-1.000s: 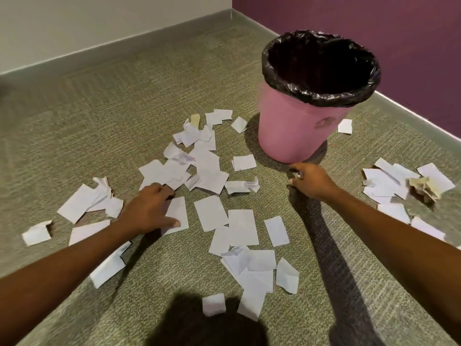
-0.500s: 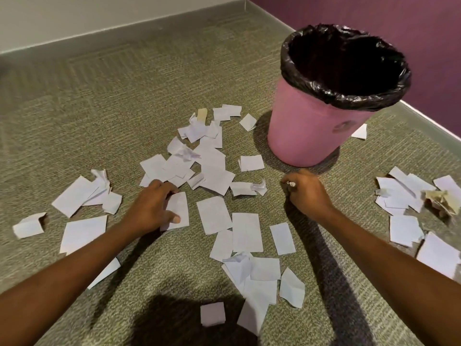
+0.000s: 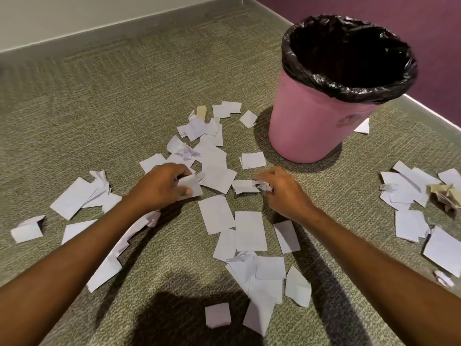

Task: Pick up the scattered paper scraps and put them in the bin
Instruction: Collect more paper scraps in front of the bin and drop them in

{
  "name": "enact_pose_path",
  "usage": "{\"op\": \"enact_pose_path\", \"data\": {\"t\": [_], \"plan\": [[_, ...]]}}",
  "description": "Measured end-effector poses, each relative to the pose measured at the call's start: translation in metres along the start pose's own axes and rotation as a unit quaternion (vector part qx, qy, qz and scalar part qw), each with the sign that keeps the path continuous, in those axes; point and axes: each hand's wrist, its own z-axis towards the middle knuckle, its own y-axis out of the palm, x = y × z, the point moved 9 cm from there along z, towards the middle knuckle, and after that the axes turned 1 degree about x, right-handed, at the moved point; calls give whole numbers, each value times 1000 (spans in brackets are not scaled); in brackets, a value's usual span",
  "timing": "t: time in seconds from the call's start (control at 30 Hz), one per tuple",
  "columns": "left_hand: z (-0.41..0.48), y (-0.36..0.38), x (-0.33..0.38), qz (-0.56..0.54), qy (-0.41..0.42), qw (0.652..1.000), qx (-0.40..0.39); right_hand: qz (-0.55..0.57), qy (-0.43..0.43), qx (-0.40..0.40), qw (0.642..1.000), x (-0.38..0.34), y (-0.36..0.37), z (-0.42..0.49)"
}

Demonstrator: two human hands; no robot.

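Down on the carpet (image 3: 99, 101), the left hand (image 3: 159, 187) was curled over a flat white scrap (image 3: 190, 187), thumb and fingers pinching its edge. The right hand (image 3: 282, 191) was closed on a crumpled scrap (image 3: 264, 186), which lay touching a flatter piece (image 3: 243, 186) just to its left. Between and below the hands, more paper scraps (image 3: 245, 231) lay flat and overlapping toward the near edge of the carpet; another cluster (image 3: 199, 136) spread beyond the hands, and a separate group (image 3: 409, 193) sat well off toward the carpet's right edge, with a tan crumpled piece (image 3: 442, 193) among it. The pink bin (image 3: 311, 131), lined with a black bag (image 3: 389, 92), stood upright near the far right corner of the carpet, beyond the right hand and near the purple wall (image 3: 424, 33).

Most of the job seemed to remain. To do this pickup well, each hand would probably best gather several neighbouring pieces into its grip before lifting, sliding flat sheets together so an edge rose off the pile. Thin flat paper on carpet would likely resist a straight pinch, so bunching it first looked wiser, then carrying both handfuls over the bin's open mouth.
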Motion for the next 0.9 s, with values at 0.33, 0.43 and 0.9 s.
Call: {"op": "enact_pose_path", "data": {"t": [0.33,0.43,0.9], "plan": [[22,28,2,19,-34,999,11,-36,4,33,999,-2,4,1],[27,31,-1,37,-44,998,5,-26,10,32,999,-1,4,3],[48,46,-13,84,-99,987,-94,48,120,19,991,19,6,-1]]}}
